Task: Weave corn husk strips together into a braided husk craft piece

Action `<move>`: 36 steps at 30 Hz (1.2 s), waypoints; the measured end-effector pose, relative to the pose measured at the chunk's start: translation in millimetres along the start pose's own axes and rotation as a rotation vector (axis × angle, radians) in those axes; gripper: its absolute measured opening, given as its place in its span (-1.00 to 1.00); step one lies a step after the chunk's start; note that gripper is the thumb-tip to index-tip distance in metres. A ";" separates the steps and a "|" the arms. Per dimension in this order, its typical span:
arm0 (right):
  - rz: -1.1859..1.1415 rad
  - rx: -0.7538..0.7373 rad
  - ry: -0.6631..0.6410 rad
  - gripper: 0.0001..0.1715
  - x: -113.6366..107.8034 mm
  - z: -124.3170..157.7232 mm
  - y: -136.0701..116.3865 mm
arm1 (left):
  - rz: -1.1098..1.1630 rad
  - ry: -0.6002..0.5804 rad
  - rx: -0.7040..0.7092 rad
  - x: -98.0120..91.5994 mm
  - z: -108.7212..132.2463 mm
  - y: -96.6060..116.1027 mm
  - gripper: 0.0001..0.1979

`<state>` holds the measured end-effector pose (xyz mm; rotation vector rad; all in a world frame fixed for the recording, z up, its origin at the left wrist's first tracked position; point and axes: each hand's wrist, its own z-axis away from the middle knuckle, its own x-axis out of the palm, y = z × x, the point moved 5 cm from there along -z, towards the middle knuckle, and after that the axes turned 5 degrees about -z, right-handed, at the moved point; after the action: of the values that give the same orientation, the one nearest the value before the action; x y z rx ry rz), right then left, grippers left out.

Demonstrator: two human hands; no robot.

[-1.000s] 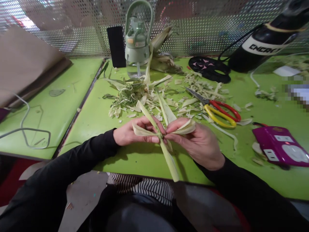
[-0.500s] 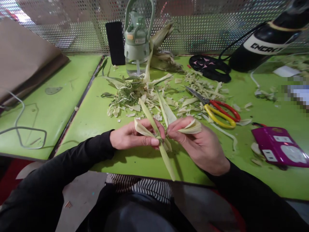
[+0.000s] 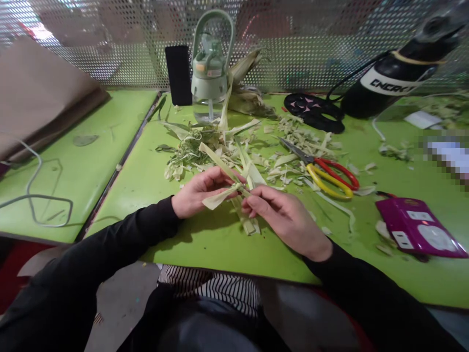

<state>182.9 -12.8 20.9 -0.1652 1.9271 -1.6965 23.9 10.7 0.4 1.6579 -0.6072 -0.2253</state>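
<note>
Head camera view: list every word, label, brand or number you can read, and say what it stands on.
"CNCR…", white letters on the black bottle at far right; the ending is unclear.
Sticker on the green water bottle: too small to read.
White labels on the purple power strip: too small to read.
Pixelated patch at right edge: unreadable.
Leaf strips held by the left hand and right hand: no text.

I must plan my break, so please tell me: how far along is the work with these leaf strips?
Done: cutting, it seems; trimmings lie scattered and the scissors rest untouched. In hand: the left hand and right hand pinch crossed strips. Left: the strips look loose, probably unfinished, and whole husks lie by the bottle.
</note>
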 end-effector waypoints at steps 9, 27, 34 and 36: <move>0.619 -0.262 0.254 -0.71 -6.2 0.1 -3.1 | 0.015 0.122 -0.266 -2.3 4.9 -5.1 -0.75; 0.687 -0.473 0.237 -0.82 3.9 -0.6 -10.1 | 0.100 0.141 -0.249 0.5 3.3 -15.3 -0.65; 0.782 -0.481 0.211 -0.77 11.4 -5.9 -14.8 | -0.049 0.082 -0.200 -3.1 -2.5 -16.3 -0.62; 0.816 -0.443 0.151 -0.74 12.3 -8.8 -17.9 | -0.104 0.056 -0.206 -4.3 -4.5 -14.0 -0.58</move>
<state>163.6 -14.0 34.2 0.5323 2.0439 -0.7602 26.1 17.7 -13.1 1.4930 -0.4404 -0.3056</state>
